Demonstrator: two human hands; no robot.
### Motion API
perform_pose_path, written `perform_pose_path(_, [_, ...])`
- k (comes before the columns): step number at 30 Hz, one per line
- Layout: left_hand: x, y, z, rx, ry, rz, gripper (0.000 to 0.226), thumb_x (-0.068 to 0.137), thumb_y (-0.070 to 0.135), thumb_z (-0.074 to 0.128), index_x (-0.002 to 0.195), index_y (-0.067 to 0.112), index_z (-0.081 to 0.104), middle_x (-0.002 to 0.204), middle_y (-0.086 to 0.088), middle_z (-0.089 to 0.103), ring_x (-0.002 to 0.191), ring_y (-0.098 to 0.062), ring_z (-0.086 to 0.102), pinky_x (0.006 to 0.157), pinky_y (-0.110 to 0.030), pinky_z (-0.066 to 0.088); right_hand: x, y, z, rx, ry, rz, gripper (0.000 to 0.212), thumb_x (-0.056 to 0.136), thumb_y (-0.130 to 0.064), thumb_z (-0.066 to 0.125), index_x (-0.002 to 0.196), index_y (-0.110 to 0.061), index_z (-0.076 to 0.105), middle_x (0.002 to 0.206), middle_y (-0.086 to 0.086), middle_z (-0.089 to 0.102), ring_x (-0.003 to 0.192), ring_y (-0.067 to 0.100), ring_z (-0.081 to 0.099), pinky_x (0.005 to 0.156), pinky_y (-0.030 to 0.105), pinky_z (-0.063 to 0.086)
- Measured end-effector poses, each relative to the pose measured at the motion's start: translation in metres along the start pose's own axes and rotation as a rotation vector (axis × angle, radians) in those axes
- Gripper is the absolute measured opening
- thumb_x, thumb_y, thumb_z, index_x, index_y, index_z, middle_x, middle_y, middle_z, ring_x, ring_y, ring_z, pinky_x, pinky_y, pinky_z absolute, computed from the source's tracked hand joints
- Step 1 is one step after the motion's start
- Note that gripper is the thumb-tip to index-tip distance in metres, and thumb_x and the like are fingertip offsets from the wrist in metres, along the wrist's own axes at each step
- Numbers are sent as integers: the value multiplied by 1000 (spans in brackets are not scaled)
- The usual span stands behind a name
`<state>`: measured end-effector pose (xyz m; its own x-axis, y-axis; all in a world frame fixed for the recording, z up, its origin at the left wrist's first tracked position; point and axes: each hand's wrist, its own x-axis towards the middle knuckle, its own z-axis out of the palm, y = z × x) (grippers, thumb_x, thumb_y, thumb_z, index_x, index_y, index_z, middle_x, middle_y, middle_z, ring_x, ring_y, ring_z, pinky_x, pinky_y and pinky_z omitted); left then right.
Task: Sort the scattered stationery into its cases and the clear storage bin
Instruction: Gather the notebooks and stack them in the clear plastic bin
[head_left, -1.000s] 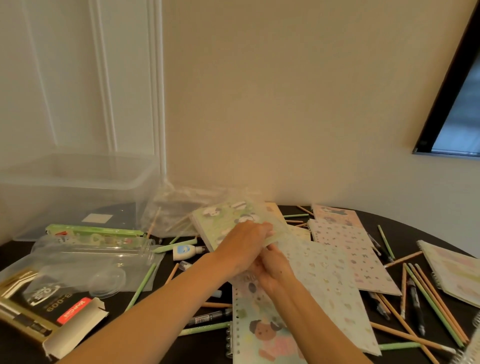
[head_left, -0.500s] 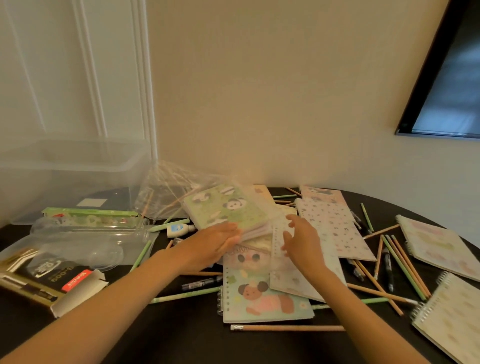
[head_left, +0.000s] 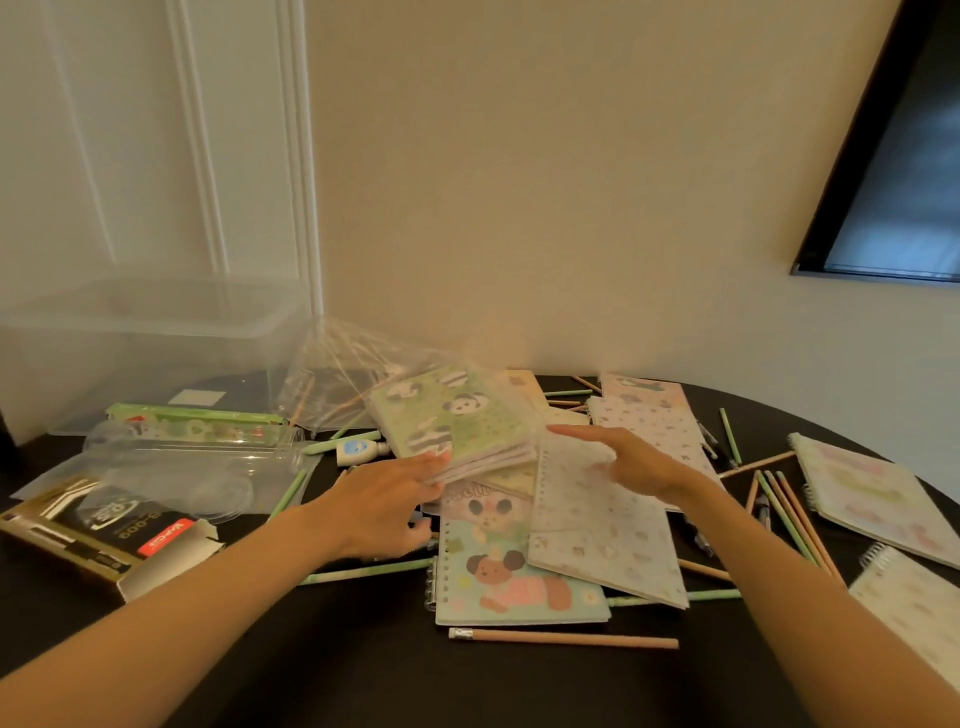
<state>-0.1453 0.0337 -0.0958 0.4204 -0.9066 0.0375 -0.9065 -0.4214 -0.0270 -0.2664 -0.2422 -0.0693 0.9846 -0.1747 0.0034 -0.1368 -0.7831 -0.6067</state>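
Two hands worked over the pile at the middle of the dark table (head_left: 363, 665) in the head view, the only view there was. The left hand (head_left: 387, 501) gripped the near-left corner of a small stack of panda notebooks (head_left: 457, 421), fingers curled under its edge, holding it tilted above the other books. The right hand (head_left: 631, 462) lay slack with straight fingers, touching or just above the pale loose-leaf pad (head_left: 597, 525); I could not tell which. It grasped nothing.

By my reading, the step in hand was gathering the notebooks, and the stack was on its way to the clear storage bin (head_left: 156, 332), which stood at the far left of the table, well apart from the pile. The next move would call for a carry leftward over the clear pencil case (head_left: 197, 457) and the crumpled plastic bag (head_left: 353, 374), with the loose covers kept together.

The stack's long axis ran from near left to far right, its far edge raised and pointing toward the wall. Pencils (head_left: 563, 638) lay scattered about, still unsorted.
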Motion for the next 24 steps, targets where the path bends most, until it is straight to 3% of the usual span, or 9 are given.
perform_pose_path(3, [10,0,4,15,40,-8,69,89,55,14,128,15,55,147,7,36,119,-17,52,91,-36,46,9,5,11,83,41,-37,76,81,24,42,131,-32,48,146,-9,35,138,10,24,111,32,17])
perform_pose_path(6, [14,-1,5,-217,20,-66,49,101,36,31,146,20,28,150,5,32,132,-16,38,106,-31,34,16,10,19,40,158,-64,48,87,7,54,124,-24,59,145,0,41,137,19,31,110,32,20])
perform_pose_path(8, [11,-4,1,-436,61,-69,44,100,29,36,143,20,36,146,8,38,133,-11,37,106,-21,32,20,9,20,100,223,-85,27,88,-6,59,107,-25,68,140,3,47,132,20,39,104,26,24])
perform_pose_path(10, [7,-3,-1,-742,149,-107,34,99,20,42,132,16,52,130,14,49,123,-6,45,93,-5,35,24,6,18,182,265,-107,14,88,-18,61,91,-28,71,134,2,54,127,18,46,99,21,29])
perform_pose_path(13, [5,-1,0,-1106,257,-294,23,95,16,50,100,10,71,116,12,59,109,-3,52,85,-7,36,32,0,16,209,360,-100,15,88,-23,61,89,-16,75,124,1,62,112,12,55,85,8,37])
perform_pose_path(15, [10,-2,1,-1111,354,-370,25,93,13,51,80,10,71,106,6,65,96,-1,56,79,-11,36,40,-5,20,183,420,-51,23,90,-26,60,83,-10,75,112,3,68,101,11,59,87,11,40])
perform_pose_path(19, [20,-2,4,-810,501,-528,33,92,11,50,59,11,58,83,-2,49,76,-10,47,64,-23,26,54,-16,31,250,517,73,35,94,-27,52,83,0,71,81,8,69,79,23,64,88,44,50])
perform_pose_path(22, [27,0,13,-809,564,-713,46,94,16,48,49,7,44,63,-12,50,66,-25,48,60,-31,26,66,-27,38,234,576,136,40,96,-25,47,78,4,68,68,3,64,72,24,62,85,47,49])
perform_pose_path(24, [31,3,13,-912,524,-848,46,95,17,45,51,7,43,59,-13,49,57,-23,46,59,-33,32,73,-30,43,219,610,185,43,97,-24,46,65,0,63,58,-1,56,65,20,57,83,45,49])
